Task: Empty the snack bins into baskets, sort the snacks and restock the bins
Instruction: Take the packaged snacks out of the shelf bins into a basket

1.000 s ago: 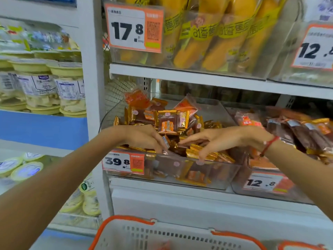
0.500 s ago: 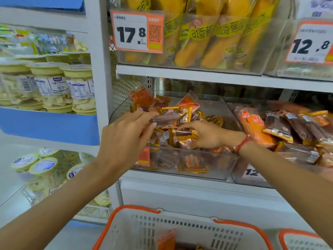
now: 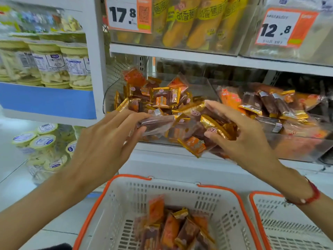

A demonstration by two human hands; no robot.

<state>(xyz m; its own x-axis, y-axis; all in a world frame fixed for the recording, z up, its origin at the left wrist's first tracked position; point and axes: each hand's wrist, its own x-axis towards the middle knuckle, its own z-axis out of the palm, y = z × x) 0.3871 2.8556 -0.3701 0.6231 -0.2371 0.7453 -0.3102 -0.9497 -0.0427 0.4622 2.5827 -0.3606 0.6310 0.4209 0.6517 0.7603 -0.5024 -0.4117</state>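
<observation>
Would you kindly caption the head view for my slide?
Both hands, left and right, lift wrapped snacks from the clear bin above a white basket.

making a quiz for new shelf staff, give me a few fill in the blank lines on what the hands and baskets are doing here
1. Both hands, the left hand and the right hand, hold snack packets above the ____ basket.
2. The rim of the left basket is coloured ____.
3. The price tag on the bin above the snack bin reads ____.
4. The bracelet on the right wrist is ____.

Missing words: left; orange; 17.8; red
</observation>
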